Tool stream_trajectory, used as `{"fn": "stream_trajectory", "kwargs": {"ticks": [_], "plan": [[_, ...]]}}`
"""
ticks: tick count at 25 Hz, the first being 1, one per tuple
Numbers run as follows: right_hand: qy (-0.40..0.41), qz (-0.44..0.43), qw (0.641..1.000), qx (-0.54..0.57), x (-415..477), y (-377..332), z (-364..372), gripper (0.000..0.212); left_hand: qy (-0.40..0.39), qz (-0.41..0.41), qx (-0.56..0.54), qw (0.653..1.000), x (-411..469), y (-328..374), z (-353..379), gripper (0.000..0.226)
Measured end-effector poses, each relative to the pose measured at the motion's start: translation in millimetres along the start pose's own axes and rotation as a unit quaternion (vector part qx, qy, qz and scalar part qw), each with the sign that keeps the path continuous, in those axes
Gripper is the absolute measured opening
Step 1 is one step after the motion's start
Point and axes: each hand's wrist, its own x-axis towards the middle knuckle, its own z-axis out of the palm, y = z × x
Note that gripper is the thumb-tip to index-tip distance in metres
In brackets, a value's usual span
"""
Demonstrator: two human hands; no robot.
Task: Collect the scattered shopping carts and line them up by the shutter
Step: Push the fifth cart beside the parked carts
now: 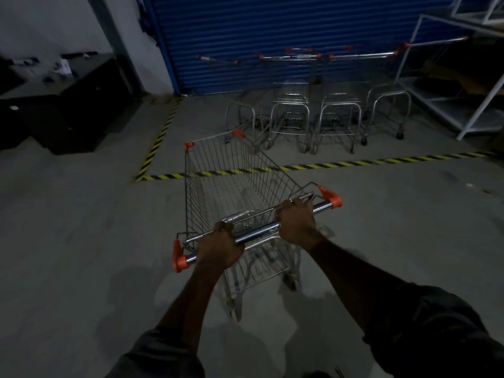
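Head view, one item in hand: wire shopping cart (231, 186), chrome, empty basket, orange corner caps, standing on the grey concrete floor (68, 227) with its nose just over a yellow-and-black hazard stripe (354, 162). Handle bar (259, 232) chrome with orange end caps; a small label sits at its middle, too blurred to read. No brand or other writing legible anywhere.

Left hand (219, 248): grip closed over the handle bar near its left end cap, knuckles up. Right hand (297, 222): grip closed over the same bar right of centre, short of the right end cap. Cart lies directly ahead of both hands, basket pointing away from the person and angled slightly left. Dark sleeves at the lower edge.

Beyond the stripe: row of parked carts (313, 115), perhaps four, side by side with handles toward the blue roller shutter (272, 28); dim light makes the count uncertain. Second hazard stripe runs along the left edge of that bay. Right: white metal shelving frame (447, 88). Left: dark counter (76, 105) carrying small unclear objects.
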Motion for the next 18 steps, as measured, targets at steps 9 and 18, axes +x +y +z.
{"fn": "stream_trajectory", "kwargs": {"ticks": [9, 18], "plan": [[0.017, -0.057, 0.995, 0.083, 229.0, 11.2, 21.9, 0.043, 0.027, -0.042, -0.042, 0.998, 207.9, -52.5, -33.7, 0.085], [0.049, -0.093, 0.975, 0.194, 462.4, 3.6, 43.9, 0.050, 0.004, -0.083, -0.078, 0.994, 417.5, -127.2, -54.5, 0.082]]}}
